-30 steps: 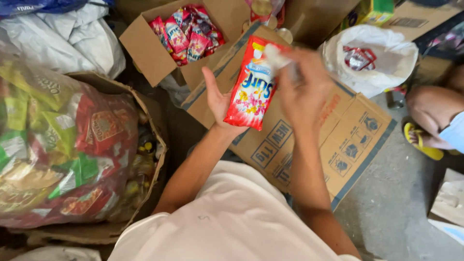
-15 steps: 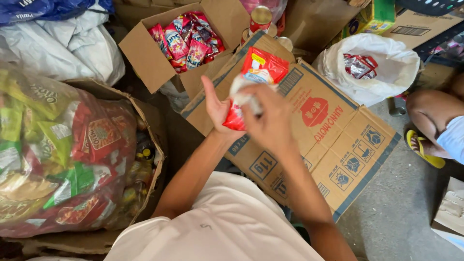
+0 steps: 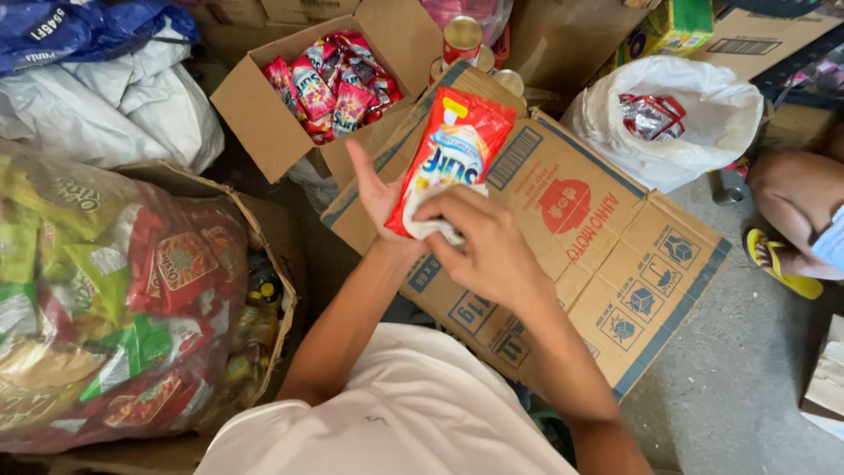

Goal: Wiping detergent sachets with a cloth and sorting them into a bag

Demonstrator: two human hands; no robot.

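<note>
A: What is in the hands?

B: The left hand (image 3: 378, 198) lies palm up under a red sachet (image 3: 450, 158), which rests along the palm and fingers; that grip is spread flat, not closed. The right hand (image 3: 488, 251) presses a small white cloth (image 3: 431, 227) against the lower end of the sachet, with its grip clamped on the cloth.

A: And where is the sachet?

B: It is held up in the air above a flattened brown cardboard box (image 3: 615, 264), tilted with its top end pointing away from the person.

A: What else is around?

B: An open carton (image 3: 264, 123) full of similar red and pink sachets (image 3: 330, 84) sits just beyond the left hand. To the left is a big clear bag of snack packets (image 3: 114, 299) standing in another cardboard box. To the upper right is a white plastic bag (image 3: 694, 132) with a shiny red packet inside. Two tins (image 3: 463, 40) stand near the top edge. At the far right, another person's foot in a yellow sandal (image 3: 778, 259) rests on the concrete floor (image 3: 747, 378).
</note>
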